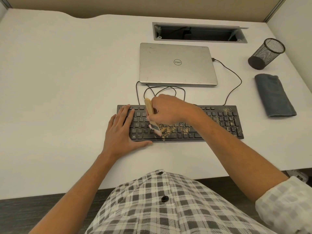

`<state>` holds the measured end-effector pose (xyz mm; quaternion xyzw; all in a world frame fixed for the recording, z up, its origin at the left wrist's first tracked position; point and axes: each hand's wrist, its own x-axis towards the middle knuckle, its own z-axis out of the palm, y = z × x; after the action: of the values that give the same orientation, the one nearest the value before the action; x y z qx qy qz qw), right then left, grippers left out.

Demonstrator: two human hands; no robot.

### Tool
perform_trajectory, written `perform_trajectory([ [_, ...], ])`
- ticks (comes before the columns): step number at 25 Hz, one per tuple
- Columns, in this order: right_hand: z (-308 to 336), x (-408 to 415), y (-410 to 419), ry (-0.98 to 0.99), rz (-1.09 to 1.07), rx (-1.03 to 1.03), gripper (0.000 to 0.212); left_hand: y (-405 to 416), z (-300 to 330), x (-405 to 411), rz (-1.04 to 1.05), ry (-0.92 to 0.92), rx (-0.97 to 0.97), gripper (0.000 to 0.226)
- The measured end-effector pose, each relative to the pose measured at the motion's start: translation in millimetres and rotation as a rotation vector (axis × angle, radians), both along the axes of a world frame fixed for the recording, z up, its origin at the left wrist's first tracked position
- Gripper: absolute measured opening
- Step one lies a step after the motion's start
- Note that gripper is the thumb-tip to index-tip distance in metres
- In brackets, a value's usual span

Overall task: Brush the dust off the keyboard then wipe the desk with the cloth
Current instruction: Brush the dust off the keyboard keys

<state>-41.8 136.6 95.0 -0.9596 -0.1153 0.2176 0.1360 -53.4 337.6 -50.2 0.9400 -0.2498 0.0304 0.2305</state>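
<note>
A black keyboard (219,122) lies on the white desk (59,90), with tan dust strewn over its middle and right keys. My right hand (168,110) grips a wooden-handled brush (149,108), whose bristles touch the keys just above the space bar. My left hand (121,130) lies flat with straight fingers on the keyboard's left end, its thumb along the front edge. A folded grey cloth (274,95) rests on the desk to the right of the keyboard.
A closed silver laptop (177,65) sits behind the keyboard, with looped black cables (234,78) between them. A black mesh pen cup (266,54) lies tipped at the far right. A grey cable hatch (199,32) is open at the desk's back.
</note>
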Motion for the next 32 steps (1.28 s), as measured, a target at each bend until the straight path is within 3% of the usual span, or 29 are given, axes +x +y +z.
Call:
perform_trajectory([
  [3,2,1,3,-0.136,-0.039,0.025,0.027,0,0,0,-0.006,0.0,0.005,0.127],
  [7,2,0,0,0.005,-0.011,-0.005,0.031,0,0,0,-0.005,0.005,0.002,0.127],
  [11,-3,2,2,-0.159,-0.054,0.006,0.026,0,-1,0,-0.005,0.004,0.001,0.127],
  [15,-5,1,0,-0.02,-0.027,0.013,0.023,0,0,0,-0.003,-0.004,-0.008,0.127],
  [18,-7,1,2,-0.135,-0.065,0.054,0.026,0,0,0,-0.005,0.001,-0.01,0.127],
  [22,0,-1,0,-0.028,-0.008,-0.015,0.029,0,0,0,0.0,-0.004,-0.016,0.127],
  [25,0,-5,9,-0.143,-0.021,-0.013,0.03,0,0,0,-0.006,0.0,-0.013,0.127],
  [29,-4,-8,13,-0.01,0.019,-0.023,0.03,0,-1,0,-0.007,-0.004,-0.01,0.126],
  [32,-1,-7,11,-0.078,-0.026,0.024,0.029,0,0,0,-0.003,-0.006,-0.011,0.126],
])
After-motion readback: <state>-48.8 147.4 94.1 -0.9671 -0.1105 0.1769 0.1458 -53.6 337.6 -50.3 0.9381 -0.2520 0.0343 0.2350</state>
